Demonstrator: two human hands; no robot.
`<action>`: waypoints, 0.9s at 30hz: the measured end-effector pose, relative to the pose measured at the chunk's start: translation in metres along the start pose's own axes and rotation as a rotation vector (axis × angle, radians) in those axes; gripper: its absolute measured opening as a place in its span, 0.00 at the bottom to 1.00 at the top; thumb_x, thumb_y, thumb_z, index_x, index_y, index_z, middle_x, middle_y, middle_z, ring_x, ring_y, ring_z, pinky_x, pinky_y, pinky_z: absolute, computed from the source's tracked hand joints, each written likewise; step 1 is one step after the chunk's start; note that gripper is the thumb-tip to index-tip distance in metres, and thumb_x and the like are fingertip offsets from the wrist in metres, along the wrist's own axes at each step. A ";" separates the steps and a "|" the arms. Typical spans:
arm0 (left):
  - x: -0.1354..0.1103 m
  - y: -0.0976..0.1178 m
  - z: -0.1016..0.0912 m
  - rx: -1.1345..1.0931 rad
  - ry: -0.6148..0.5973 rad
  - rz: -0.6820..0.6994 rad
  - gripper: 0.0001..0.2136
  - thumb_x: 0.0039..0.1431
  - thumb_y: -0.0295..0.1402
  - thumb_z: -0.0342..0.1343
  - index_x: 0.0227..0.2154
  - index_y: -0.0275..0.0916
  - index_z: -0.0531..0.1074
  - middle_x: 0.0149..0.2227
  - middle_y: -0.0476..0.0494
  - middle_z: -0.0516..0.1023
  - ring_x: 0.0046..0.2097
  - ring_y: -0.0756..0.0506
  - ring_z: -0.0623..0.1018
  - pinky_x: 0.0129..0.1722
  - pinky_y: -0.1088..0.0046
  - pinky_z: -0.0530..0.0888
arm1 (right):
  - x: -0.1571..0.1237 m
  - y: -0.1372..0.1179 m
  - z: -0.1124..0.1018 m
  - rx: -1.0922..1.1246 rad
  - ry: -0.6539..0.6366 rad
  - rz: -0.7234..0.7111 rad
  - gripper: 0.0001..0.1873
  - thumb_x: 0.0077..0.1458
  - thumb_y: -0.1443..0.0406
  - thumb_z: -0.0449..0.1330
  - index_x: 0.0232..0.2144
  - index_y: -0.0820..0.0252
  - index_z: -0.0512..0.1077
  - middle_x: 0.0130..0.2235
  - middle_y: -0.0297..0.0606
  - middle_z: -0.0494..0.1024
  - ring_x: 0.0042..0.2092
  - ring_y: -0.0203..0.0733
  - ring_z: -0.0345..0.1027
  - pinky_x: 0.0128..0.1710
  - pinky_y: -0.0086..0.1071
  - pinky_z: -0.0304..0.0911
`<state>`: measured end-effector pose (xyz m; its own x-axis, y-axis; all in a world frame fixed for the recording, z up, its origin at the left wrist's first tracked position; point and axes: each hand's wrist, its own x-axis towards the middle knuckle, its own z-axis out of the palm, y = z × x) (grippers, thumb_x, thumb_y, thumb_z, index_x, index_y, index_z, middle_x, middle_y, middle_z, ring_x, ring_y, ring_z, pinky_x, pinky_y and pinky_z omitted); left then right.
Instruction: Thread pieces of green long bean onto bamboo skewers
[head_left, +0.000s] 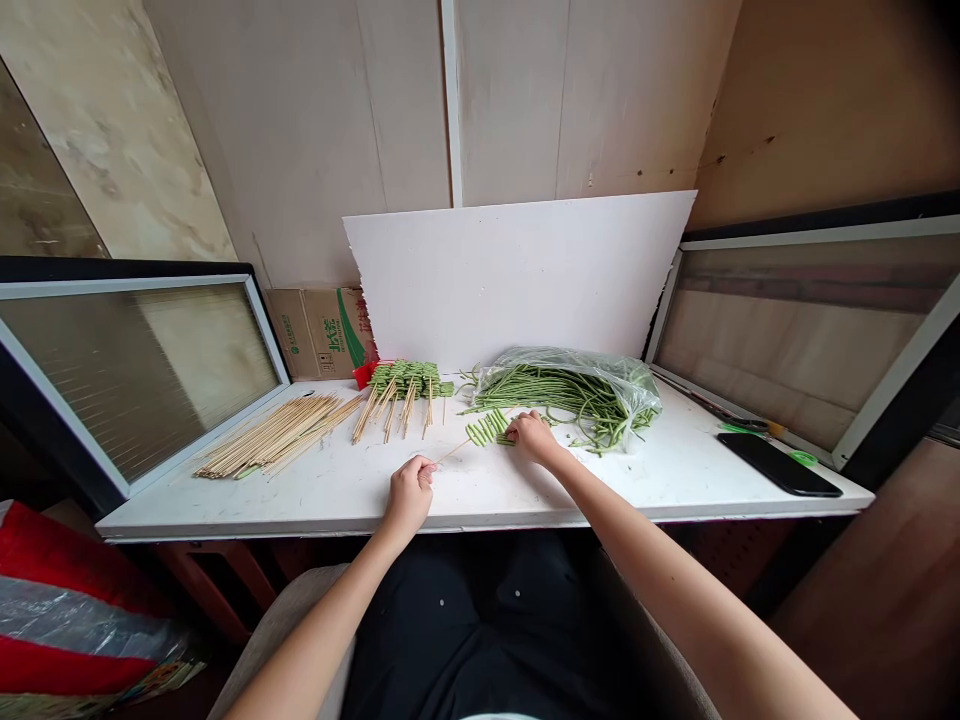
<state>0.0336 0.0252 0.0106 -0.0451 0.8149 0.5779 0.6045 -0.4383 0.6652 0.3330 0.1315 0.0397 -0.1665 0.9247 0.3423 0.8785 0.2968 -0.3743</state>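
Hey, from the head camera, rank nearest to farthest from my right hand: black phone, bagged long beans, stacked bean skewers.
1. Bagged long beans: just behind your right hand.
2. Stacked bean skewers: to its left, farther back.
3. Black phone: far to its right.

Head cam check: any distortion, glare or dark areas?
Head view: wide-angle stretch toward the edges, likely splaying the right framed panel; light glare on the plastic bag; top-right corner and space under the white tabletop dark; bean pieces by the right hand small but distinct.
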 end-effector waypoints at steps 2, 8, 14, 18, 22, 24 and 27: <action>0.000 -0.001 0.000 0.004 -0.002 0.001 0.11 0.67 0.31 0.49 0.31 0.41 0.75 0.27 0.45 0.79 0.31 0.44 0.78 0.34 0.70 0.72 | 0.003 0.001 0.000 0.020 0.007 0.020 0.05 0.53 0.64 0.71 0.26 0.56 0.81 0.38 0.48 0.82 0.49 0.56 0.68 0.47 0.39 0.61; -0.001 0.000 0.001 0.028 -0.016 0.006 0.11 0.66 0.30 0.49 0.31 0.40 0.76 0.28 0.44 0.79 0.32 0.44 0.79 0.34 0.70 0.72 | -0.003 0.000 -0.008 0.205 0.099 0.038 0.05 0.48 0.64 0.73 0.29 0.53 0.81 0.32 0.42 0.83 0.43 0.53 0.72 0.45 0.38 0.64; -0.001 0.003 -0.001 0.038 -0.027 0.011 0.11 0.66 0.30 0.49 0.31 0.41 0.75 0.27 0.45 0.78 0.31 0.44 0.78 0.35 0.71 0.72 | -0.038 0.006 -0.022 0.749 0.239 0.113 0.15 0.51 0.51 0.71 0.34 0.56 0.83 0.39 0.47 0.86 0.41 0.54 0.77 0.46 0.45 0.68; -0.002 0.004 0.000 0.054 -0.042 0.030 0.10 0.65 0.28 0.49 0.31 0.41 0.75 0.29 0.45 0.80 0.32 0.44 0.79 0.35 0.71 0.72 | -0.061 0.010 -0.028 1.050 0.166 0.188 0.27 0.50 0.43 0.71 0.41 0.57 0.83 0.44 0.47 0.86 0.47 0.52 0.78 0.44 0.39 0.68; -0.002 0.003 0.000 0.075 -0.053 0.036 0.10 0.64 0.27 0.49 0.31 0.41 0.75 0.29 0.45 0.80 0.33 0.44 0.79 0.37 0.70 0.73 | -0.069 0.009 -0.030 1.248 0.129 0.238 0.27 0.47 0.43 0.74 0.41 0.56 0.82 0.48 0.44 0.84 0.50 0.50 0.76 0.38 0.33 0.67; -0.001 0.002 -0.001 0.080 -0.057 0.037 0.10 0.64 0.27 0.50 0.31 0.41 0.75 0.29 0.45 0.80 0.33 0.44 0.79 0.37 0.70 0.73 | -0.068 0.008 -0.030 1.317 0.136 0.265 0.27 0.46 0.45 0.75 0.41 0.55 0.82 0.48 0.43 0.84 0.49 0.48 0.75 0.36 0.31 0.67; -0.001 0.001 -0.001 0.079 -0.069 0.038 0.10 0.64 0.28 0.50 0.31 0.41 0.76 0.29 0.45 0.80 0.32 0.44 0.79 0.35 0.71 0.72 | -0.067 0.010 -0.030 1.352 0.151 0.309 0.27 0.43 0.48 0.77 0.43 0.54 0.83 0.47 0.41 0.83 0.47 0.47 0.75 0.35 0.31 0.67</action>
<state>0.0335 0.0235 0.0111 0.0321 0.8234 0.5665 0.6656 -0.4405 0.6025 0.3658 0.0651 0.0386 0.0780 0.9856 0.1500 -0.2523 0.1651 -0.9535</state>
